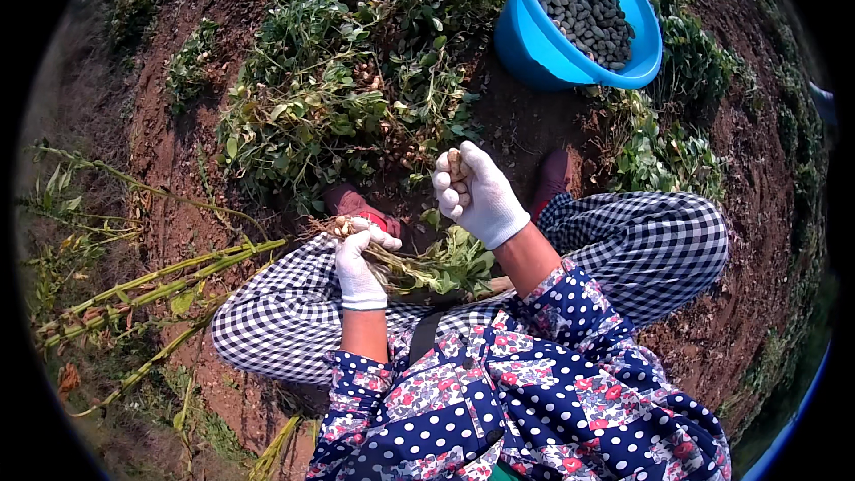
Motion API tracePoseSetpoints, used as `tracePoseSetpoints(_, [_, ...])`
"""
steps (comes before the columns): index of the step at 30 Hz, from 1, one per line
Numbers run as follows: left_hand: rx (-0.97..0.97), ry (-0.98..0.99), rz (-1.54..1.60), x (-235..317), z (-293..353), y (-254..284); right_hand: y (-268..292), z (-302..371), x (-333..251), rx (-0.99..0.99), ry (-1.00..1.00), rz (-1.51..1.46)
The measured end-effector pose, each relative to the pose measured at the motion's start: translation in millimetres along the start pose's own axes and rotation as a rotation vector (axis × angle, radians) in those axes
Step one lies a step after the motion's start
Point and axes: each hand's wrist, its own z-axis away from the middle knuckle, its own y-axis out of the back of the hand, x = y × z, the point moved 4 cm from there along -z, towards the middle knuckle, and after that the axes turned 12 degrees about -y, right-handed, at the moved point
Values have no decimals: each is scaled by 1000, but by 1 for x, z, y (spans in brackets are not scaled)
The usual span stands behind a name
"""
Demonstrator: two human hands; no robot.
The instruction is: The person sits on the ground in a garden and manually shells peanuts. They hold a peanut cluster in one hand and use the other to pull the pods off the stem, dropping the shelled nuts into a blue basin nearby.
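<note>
My left hand (pixel 358 269), in a white glove, is closed round a peanut plant (pixel 419 272) just below its roots. The plant's stems and green leaves trail to the right across my lap, and a few pale pods show at the root end by my fingers. Higher and to the right, my gloved right hand (pixel 481 194) is curled round several peanuts (pixel 457 169), whose tan shells show between the fingers and palm. The two hands are apart.
A blue tub (pixel 579 71), partly filled with peanuts (pixel 583 16), stands ahead on the right. Uprooted peanut plants (pixel 329 107) lie heaped ahead on reddish soil. Long green stalks (pixel 169 289) reach in from the left. My shoes (pixel 356 207) are on the ground before me.
</note>
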Motion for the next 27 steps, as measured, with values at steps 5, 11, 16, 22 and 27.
tracePoseSetpoints(5, [-176, -17, 66, -11, 5, -6, 4, 32, -186, -105, 609, -279])
tracePoseSetpoints(11, [-412, -3, 243, -3, 6, -18, 25, 60, -227, 177, 885, -478])
tracePoseSetpoints(16, [-356, -78, 144, 3, 4, -18, 3, 17, -40, 172, 354, 495])
tracePoseSetpoints(22, [-314, -69, 245, 0, 1, -17, 4, 14, 87, 109, 88, 1796])
tracePoseSetpoints(27, [-94, 14, 52, -15, -2, -5, 9, 7, 77, 413, 334, 1996])
